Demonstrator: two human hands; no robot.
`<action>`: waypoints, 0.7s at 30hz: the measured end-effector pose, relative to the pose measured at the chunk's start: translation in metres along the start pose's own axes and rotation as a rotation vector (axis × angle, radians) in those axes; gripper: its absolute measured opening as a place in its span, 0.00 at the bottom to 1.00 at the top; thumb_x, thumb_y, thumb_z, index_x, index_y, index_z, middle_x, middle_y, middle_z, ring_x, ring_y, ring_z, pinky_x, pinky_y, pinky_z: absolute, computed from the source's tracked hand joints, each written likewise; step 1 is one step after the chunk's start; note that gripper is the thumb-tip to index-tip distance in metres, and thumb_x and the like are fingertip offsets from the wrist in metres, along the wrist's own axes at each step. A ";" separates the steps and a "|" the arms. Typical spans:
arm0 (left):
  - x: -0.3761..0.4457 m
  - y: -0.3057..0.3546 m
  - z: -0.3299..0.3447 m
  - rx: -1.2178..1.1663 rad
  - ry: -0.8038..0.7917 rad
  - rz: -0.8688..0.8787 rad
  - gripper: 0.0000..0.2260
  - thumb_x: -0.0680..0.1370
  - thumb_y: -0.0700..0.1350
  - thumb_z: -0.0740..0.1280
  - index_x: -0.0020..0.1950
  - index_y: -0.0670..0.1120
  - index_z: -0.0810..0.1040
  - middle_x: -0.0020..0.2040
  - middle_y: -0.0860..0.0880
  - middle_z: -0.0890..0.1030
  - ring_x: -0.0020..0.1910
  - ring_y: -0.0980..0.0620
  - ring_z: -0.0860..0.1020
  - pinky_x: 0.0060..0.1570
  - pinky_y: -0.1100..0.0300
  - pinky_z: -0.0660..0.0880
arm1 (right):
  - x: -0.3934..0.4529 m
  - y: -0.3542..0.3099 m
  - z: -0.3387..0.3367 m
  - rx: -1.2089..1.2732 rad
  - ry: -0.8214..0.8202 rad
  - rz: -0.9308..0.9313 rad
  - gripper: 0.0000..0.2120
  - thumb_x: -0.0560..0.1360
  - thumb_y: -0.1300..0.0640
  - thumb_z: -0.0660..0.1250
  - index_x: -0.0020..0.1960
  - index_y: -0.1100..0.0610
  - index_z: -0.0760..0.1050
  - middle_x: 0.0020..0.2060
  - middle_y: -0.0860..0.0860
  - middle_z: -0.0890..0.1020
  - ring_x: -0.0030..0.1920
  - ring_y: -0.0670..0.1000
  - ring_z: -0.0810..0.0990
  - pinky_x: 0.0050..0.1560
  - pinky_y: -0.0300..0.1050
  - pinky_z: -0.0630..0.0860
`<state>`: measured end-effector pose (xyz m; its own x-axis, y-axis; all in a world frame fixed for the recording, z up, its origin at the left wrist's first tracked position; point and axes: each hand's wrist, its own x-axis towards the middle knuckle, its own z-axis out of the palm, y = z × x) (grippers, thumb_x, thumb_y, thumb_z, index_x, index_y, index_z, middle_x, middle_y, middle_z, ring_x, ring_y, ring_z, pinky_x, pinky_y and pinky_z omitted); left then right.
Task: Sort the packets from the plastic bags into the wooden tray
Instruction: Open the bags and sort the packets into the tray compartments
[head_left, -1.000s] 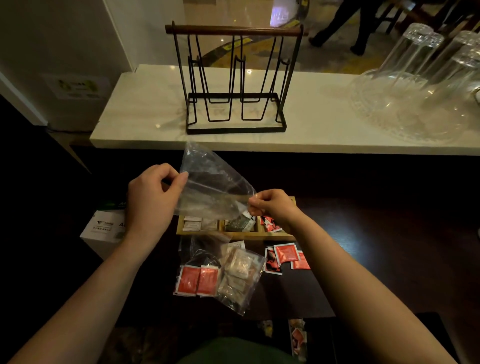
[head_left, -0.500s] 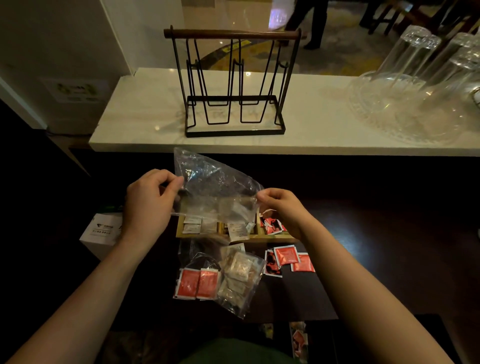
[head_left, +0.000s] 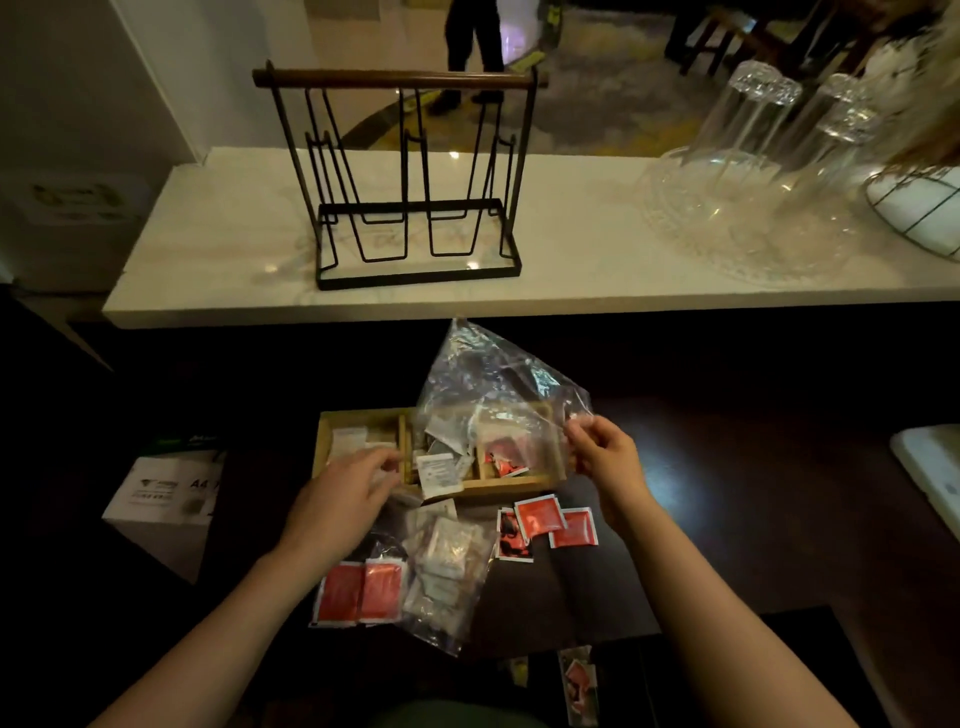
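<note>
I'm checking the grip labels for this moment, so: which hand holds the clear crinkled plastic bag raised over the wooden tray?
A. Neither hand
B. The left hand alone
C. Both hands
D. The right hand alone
D: the right hand pinches an edge of the clear crinkled plastic bag above the wooden tray, while the left hand is off the bag, low at the tray's left end.

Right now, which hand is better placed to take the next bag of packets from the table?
Left. The left hand is free, just above the bags of packets; the right hand pinches the clear bag.
</note>
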<state>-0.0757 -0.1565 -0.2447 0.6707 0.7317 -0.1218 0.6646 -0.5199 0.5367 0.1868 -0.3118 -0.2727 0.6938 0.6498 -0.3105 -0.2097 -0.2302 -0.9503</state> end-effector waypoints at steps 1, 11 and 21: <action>0.000 -0.004 0.008 0.060 -0.044 0.025 0.11 0.78 0.50 0.63 0.60 0.54 0.76 0.59 0.54 0.79 0.58 0.52 0.76 0.53 0.54 0.75 | -0.001 0.007 -0.008 0.031 0.051 0.015 0.05 0.77 0.61 0.64 0.42 0.58 0.75 0.32 0.52 0.74 0.29 0.47 0.71 0.29 0.37 0.72; -0.001 -0.021 0.028 0.225 -0.073 0.096 0.13 0.76 0.45 0.67 0.60 0.53 0.75 0.59 0.54 0.76 0.60 0.52 0.73 0.56 0.57 0.73 | -0.005 0.062 -0.037 0.265 0.632 0.223 0.04 0.80 0.62 0.58 0.47 0.59 0.70 0.36 0.57 0.79 0.30 0.51 0.79 0.26 0.37 0.77; 0.005 -0.020 0.022 0.359 -0.157 0.075 0.12 0.76 0.49 0.66 0.60 0.53 0.75 0.58 0.53 0.78 0.59 0.51 0.71 0.54 0.57 0.69 | -0.004 0.080 -0.035 -0.279 0.546 0.417 0.17 0.78 0.53 0.63 0.47 0.69 0.77 0.39 0.62 0.82 0.37 0.59 0.81 0.40 0.50 0.79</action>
<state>-0.0788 -0.1524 -0.2745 0.7455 0.6239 -0.2344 0.6660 -0.7107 0.2266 0.1906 -0.3582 -0.3470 0.8537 0.0325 -0.5197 -0.3985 -0.6018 -0.6922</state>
